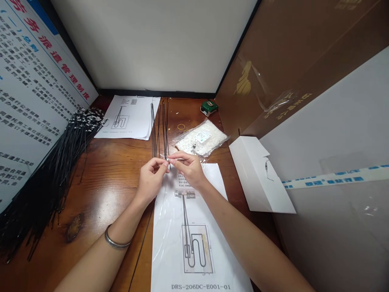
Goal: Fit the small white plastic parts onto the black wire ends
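The ends of a few thin black wires (165,134) are held between the left hand (152,176) and the right hand (190,168), above the top edge of a printed drawing (194,211). On both hands the fingers are pinched nearly closed; whatever is gripped at the tips is mostly covered by them and too small to be made out. The drawing is cut off by the bottom of the view, and its upper lines of text are partly covered by the right hand. The clear bag (209,138) of small white pieces is blurred by glare, and its label cannot be read. Farther back on the bench (100,186), a green tape measure (209,107) and a stack of paper (127,117) are seen. At the left, a large bundle of black wires (57,170) with white ends is cut off by the view's edge. The inside of the folded white card (258,178) at the right is hidden.
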The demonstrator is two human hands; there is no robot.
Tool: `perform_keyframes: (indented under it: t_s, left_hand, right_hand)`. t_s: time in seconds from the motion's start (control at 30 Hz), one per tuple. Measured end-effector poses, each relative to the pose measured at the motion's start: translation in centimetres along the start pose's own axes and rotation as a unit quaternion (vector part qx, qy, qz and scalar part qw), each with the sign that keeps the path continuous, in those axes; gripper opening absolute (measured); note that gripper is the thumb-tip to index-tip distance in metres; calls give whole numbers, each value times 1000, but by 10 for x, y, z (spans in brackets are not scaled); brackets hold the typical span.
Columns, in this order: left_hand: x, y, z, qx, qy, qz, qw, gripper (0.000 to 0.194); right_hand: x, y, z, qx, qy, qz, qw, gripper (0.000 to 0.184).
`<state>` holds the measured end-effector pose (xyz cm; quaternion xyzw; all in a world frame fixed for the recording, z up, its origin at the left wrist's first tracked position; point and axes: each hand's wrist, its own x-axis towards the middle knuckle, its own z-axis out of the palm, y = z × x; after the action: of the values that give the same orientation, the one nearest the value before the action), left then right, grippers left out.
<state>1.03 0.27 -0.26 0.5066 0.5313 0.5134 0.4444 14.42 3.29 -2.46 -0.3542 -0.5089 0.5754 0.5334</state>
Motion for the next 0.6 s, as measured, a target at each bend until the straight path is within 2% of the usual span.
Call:
perform_keyframes:
  t_s: [0.6]
  left_hand:
    - [-1, 0, -1, 2, -1, -10, 1000, 19]
  right_hand:
    - [-1, -1, 0, 4, 3, -4, 1000, 10]
